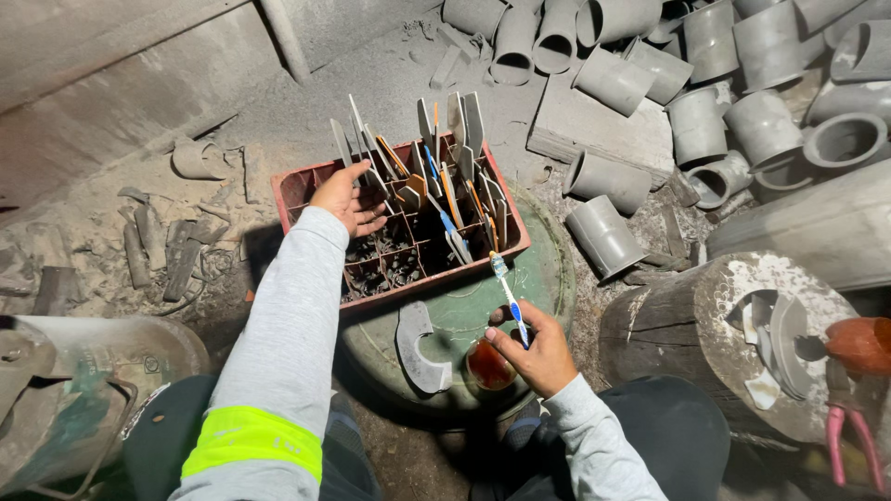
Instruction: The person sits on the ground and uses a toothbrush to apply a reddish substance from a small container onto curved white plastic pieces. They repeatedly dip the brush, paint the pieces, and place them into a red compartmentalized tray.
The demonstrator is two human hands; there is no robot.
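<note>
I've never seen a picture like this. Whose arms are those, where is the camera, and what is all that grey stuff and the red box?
There is no machine here: these are a person's own two arms, in grey sleeves, seen from a camera worn on their head and looking down. The left hand reaches into a red plastic crate with compartments, where flat grey and orange pieces stand on end. The right hand holds a blue and white toothbrush, bristles pointing away, just beside a small cup of reddish-brown liquid. Crate and cup rest on a round green lid, next to a curved grey piece. Short grey pipe sections lie scattered on the dusty ground, and a wooden stump stands to the right.
</note>
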